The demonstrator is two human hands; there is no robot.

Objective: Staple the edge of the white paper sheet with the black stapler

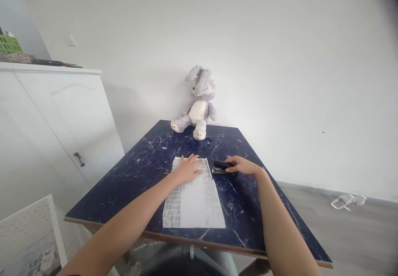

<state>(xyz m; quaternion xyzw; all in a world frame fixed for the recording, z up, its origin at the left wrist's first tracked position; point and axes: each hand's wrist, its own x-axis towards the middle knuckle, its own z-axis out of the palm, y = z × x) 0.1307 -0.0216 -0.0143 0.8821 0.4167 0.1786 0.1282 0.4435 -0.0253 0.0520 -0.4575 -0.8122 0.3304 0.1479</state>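
Note:
Sheets of printed paper (195,205) lie on the dark blue marbled table in front of me. My left hand (188,169) rests flat on their upper part, fingers spread. Just right of the paper's upper edge, my right hand (241,165) grips a black stapler (220,166) lying low over the table. The stapler's jaw end points left toward the paper, with a small gap between them. My right palm hides the stapler's rear part.
A grey plush rabbit (199,110) sits at the table's far edge against the wall. A small pale piece (164,147) lies left of the paper. A white cabinet (59,114) stands left, a white bin (27,222) below it. Clear plastic (346,201) lies on the floor.

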